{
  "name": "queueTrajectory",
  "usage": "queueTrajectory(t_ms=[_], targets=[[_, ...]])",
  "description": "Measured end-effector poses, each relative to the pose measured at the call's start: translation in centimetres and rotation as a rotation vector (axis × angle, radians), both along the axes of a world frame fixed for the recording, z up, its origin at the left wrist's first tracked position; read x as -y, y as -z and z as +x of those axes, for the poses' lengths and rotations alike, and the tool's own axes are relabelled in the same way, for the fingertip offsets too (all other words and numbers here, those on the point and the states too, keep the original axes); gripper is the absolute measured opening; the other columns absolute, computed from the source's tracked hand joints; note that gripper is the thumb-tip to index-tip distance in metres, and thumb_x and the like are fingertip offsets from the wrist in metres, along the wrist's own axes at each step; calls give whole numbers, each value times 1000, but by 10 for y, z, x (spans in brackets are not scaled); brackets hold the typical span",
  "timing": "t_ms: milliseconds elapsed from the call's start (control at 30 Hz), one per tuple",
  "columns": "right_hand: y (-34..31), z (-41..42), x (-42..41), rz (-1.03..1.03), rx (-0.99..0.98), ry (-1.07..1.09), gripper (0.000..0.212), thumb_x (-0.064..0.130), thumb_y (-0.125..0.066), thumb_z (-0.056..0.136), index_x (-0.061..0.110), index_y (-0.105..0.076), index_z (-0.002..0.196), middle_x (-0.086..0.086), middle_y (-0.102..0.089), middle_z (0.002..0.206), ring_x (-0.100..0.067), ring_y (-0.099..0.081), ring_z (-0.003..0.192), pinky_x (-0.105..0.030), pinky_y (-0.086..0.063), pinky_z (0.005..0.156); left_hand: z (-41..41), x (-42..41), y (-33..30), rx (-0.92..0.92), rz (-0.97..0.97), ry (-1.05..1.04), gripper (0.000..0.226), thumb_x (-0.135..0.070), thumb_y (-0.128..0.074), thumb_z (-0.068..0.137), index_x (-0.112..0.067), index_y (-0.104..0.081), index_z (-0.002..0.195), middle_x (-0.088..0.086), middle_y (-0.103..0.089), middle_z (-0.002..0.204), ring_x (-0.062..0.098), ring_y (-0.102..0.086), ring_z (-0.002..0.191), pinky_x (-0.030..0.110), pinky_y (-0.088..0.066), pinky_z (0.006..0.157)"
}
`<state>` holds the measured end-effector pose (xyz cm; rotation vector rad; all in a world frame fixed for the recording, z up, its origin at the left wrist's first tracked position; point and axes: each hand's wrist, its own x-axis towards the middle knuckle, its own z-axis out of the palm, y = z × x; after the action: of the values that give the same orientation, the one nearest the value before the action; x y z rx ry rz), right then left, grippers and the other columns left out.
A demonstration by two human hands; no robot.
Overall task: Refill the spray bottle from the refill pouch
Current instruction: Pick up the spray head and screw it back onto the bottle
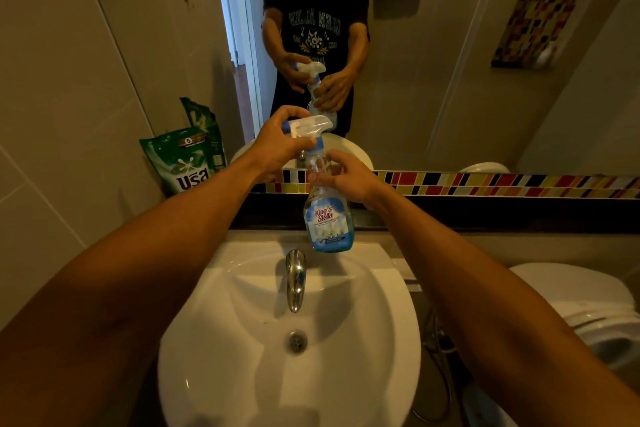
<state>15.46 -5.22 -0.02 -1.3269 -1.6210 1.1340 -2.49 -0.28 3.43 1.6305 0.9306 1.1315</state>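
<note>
A clear spray bottle (pixel 328 218) with a blue label is held up above the back rim of the sink, in front of the mirror. My left hand (pixel 277 146) grips its white and blue trigger head (pixel 306 126) from the left. My right hand (pixel 346 178) wraps the bottle's neck and shoulder from the right. Blue liquid shows only near the bottle's bottom. A green refill pouch (pixel 180 159) stands upright on the counter at the far left, leaning against the wall.
A white sink (pixel 363 340) with a chrome tap (pixel 295 279) lies directly below the bottle. A toilet (pixel 588 308) stands at the right. The mirror (pixel 433 62) reflects a person and a towel rail. A coloured tile strip (pixel 502 184) runs along the ledge.
</note>
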Motion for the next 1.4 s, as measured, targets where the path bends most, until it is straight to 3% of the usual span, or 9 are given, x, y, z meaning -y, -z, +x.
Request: queueTrajectory(t_ms=[200,400,500,633,800,1000,1100,1267,1400], targets=[[-3,-3,-2,9,-4,-12,34,14,-77,89,13,-63,121,-6,-73,107,-18,-72,94,-28,-61,76,-1,-5,1,41,-36,23,55,-12,-82,78,-21,-52,123,9,-57,121,18,-61,97,16,-52,61],[-2,-4,-8,2,-18,-12,35,17,-78,89,11,-63,121,-10,-75,111,-26,-74,101,-39,-62,87,-4,-14,1,54,-43,11,52,-1,-79,76,-26,-55,114,5,-56,116,22,-59,97,16,-51,60],[-3,-6,-11,1,-21,-13,33,15,-77,90,11,-63,120,-9,-74,109,-21,-74,96,-33,-62,82,-2,-15,2,61,-34,-9,53,0,-77,77,-23,-51,116,5,-54,116,20,-57,98,13,-50,59],[-4,-7,-14,0,-15,-21,31,16,-77,91,15,-63,119,-4,-74,105,-16,-73,93,-26,-61,76,0,-14,5,57,10,2,56,-9,-82,78,-21,-47,121,4,-54,119,17,-61,101,20,-56,70],[-1,-5,-18,-5,-36,-11,25,18,-79,89,20,-65,110,-5,-76,103,-26,-75,99,-39,-62,87,-1,-21,7,49,-2,-6,57,-7,-83,76,-23,-50,120,4,-53,120,30,-61,109,34,-60,79],[-1,-1,-18,-12,-34,-6,29,17,-77,90,21,-64,116,-7,-75,108,-26,-74,102,-41,-62,89,3,-23,5,0,-21,-12,55,-2,-74,80,-22,-46,122,10,-50,125,22,-56,102,11,-51,60],[-2,-1,-17,-12,-28,-1,28,18,-77,91,19,-64,115,-9,-75,110,-28,-73,103,-41,-62,89,5,-22,5,14,-1,-14,58,-13,-80,81,-16,-45,127,9,-52,124,18,-59,102,15,-54,66],[-4,0,-17,4,-41,-1,23,13,-75,91,22,-64,109,-3,-74,103,-19,-73,95,-35,-62,85,6,-24,6,5,31,-26,58,-9,-80,80,-14,-46,127,7,-52,122,23,-60,106,24,-58,72],[-5,2,-16,-4,-45,4,25,11,-75,92,18,-63,114,-6,-74,106,-17,-73,92,-29,-62,78,5,-27,4,-10,-6,-3,54,-4,-75,82,-19,-46,126,12,-51,126,25,-59,103,17,-54,63]])
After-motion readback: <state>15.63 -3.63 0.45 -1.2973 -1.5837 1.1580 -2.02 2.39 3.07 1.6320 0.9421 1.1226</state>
